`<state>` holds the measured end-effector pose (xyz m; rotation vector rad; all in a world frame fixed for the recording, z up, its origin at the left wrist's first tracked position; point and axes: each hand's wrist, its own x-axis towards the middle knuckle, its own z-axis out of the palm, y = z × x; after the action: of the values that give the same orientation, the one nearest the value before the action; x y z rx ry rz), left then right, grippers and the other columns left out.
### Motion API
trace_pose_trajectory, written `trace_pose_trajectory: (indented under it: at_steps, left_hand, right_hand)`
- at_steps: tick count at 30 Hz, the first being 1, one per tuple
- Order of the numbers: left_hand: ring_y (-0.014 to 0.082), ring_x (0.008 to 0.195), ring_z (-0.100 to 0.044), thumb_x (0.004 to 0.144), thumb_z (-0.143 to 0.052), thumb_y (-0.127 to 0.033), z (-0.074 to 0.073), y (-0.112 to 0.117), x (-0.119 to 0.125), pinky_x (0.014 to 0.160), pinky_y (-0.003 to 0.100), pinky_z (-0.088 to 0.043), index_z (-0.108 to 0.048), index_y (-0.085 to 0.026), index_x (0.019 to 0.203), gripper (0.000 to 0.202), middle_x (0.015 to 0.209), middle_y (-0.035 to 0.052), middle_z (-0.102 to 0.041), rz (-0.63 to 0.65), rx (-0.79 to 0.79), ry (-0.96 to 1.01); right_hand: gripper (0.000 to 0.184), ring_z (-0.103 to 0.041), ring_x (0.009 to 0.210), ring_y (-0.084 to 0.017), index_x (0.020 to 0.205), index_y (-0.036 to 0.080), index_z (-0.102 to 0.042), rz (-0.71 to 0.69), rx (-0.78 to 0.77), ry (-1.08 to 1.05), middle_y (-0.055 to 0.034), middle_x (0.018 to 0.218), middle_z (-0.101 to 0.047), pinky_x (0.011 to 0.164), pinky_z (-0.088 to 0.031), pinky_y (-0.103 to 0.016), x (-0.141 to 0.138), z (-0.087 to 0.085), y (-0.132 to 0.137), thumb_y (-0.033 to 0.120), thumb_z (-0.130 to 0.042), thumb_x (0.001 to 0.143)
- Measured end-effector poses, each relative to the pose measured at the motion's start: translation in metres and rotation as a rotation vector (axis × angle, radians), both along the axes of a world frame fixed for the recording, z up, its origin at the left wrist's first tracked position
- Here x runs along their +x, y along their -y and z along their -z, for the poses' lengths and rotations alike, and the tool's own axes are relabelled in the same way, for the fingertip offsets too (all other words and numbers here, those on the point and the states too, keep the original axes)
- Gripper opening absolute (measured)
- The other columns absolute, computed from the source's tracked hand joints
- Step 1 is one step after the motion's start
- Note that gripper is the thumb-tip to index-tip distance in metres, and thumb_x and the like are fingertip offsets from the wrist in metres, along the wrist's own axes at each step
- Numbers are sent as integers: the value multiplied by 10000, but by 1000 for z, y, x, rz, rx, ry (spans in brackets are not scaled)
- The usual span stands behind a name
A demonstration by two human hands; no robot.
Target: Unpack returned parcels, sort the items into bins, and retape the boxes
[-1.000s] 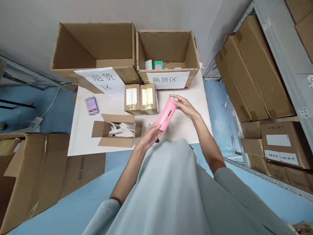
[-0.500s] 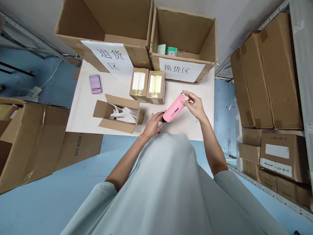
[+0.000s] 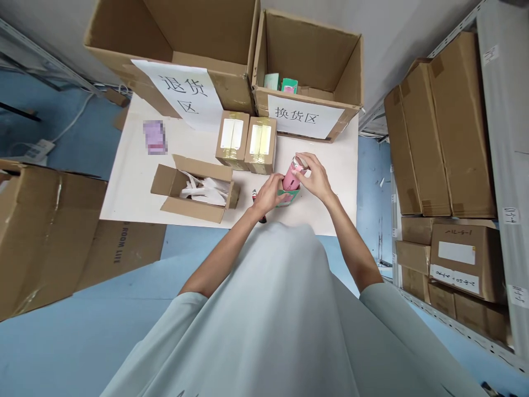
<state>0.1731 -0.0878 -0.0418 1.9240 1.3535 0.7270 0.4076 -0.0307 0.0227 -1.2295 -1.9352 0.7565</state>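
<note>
A pink thermos bottle (image 3: pixel 291 177) with a silver top stands partly inside a small green box (image 3: pixel 288 198) near the table's front edge. My right hand (image 3: pixel 314 175) grips the bottle's upper end, fingers curled round its cap. At the box's left side my left hand (image 3: pixel 270 194) holds the box's rim, its fingertips against the lower bottle. Beside that hand lies a dark tool with a red part (image 3: pixel 254 196), partly hidden, its kind unclear. An open carton (image 3: pixel 194 209) with white paper strips (image 3: pixel 204 190) sits to the left.
Two taped brown boxes (image 3: pixel 232 138) stand mid-table. Behind them are two large open cartons with paper signs, the left carton (image 3: pixel 231 91) and the right carton (image 3: pixel 349 110), which holds green boxes (image 3: pixel 289 85). A blurred purple item (image 3: pixel 155 137) lies at left. Shelved cartons (image 3: pixel 460 132) line the right.
The pink bottle has gone from tilted between both hands to more upright, its lower part inside the green box. My left hand has shifted onto the box, which now shows.
</note>
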Motion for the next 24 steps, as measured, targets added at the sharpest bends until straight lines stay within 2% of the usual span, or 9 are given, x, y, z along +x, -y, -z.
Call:
trace_pose_trajectory:
  at_steps: [4, 7, 10, 14, 16, 18, 20, 24]
  left_hand:
    - [312, 1202, -738, 841, -901, -287, 1, -14, 0, 1075, 466, -637, -631, -232, 1396, 619, 1428, 115, -597, 1, -49, -14]
    - [320, 1238, -735, 784, -937, -303, 3, -26, 1, 1133, 460, -620, -683, -227, 1416, 686, 1398, 106, -590, 30, -79, -17]
    - [363, 1327, -709, 756, -945, -324, 3, -35, 5, 1193, 486, -591, -726, -205, 1365, 659, 1390, 124, -647, 49, -95, -23]
    - [391, 1314, -722, 765, -910, -300, 2, -40, 16, 1202, 521, -572, -724, -184, 1327, 603, 1352, 140, -747, 15, -110, -43]
    - [395, 1312, -729, 789, -872, -280, 1, -41, 21, 1203, 525, -565, -716, -182, 1333, 575, 1355, 145, -772, -20, -115, -55]
    - [393, 1339, -725, 823, -835, -274, 1, -42, 26, 1217, 519, -552, -704, -175, 1356, 558, 1399, 160, -774, -45, -115, -54]
    - [383, 1351, -725, 852, -809, -278, 1, -43, 30, 1225, 505, -545, -696, -168, 1376, 547, 1426, 169, -771, -55, -112, -51]
    - [377, 1356, -725, 847, -812, -285, 2, -47, 36, 1227, 488, -544, -699, -182, 1378, 552, 1424, 158, -775, -60, -116, -58]
  right_hand:
    - [618, -649, 1466, -362, 1513, 275, -723, 1, -36, 11, -158, 1550, -682, 1246, -569, -527, 1, 7, 6, 689, -718, 1053]
    - [581, -676, 1382, -352, 1498, 269, -693, 20, -61, -1, -156, 1531, -681, 1190, -597, -507, 3, 12, 10, 620, -742, 1038]
    - [541, -701, 1261, -325, 1458, 263, -662, 56, -99, 21, -140, 1458, -696, 1115, -627, -480, 2, 21, 14, 549, -770, 1012]
    - [461, -703, 1242, -305, 1355, 246, -667, 50, -160, 73, -150, 1479, -651, 1022, -649, -420, -2, 35, 18, 511, -781, 996]
    - [356, -720, 1193, -287, 1272, 251, -694, 26, -190, 131, -142, 1461, -665, 986, -643, -392, -5, 41, 21, 504, -746, 1028]
    - [258, -736, 1120, -275, 1170, 260, -724, 20, -211, 209, -123, 1375, -719, 969, -627, -385, -6, 44, 22, 498, -677, 1083]
    - [254, -745, 1081, -279, 1094, 261, -744, 29, -219, 269, -114, 1305, -761, 965, -610, -394, -7, 46, 21, 486, -627, 1115]
    - [213, -745, 995, -268, 1050, 270, -775, 80, -271, 259, -78, 1197, -804, 933, -604, -394, -7, 47, 13, 457, -676, 1073]
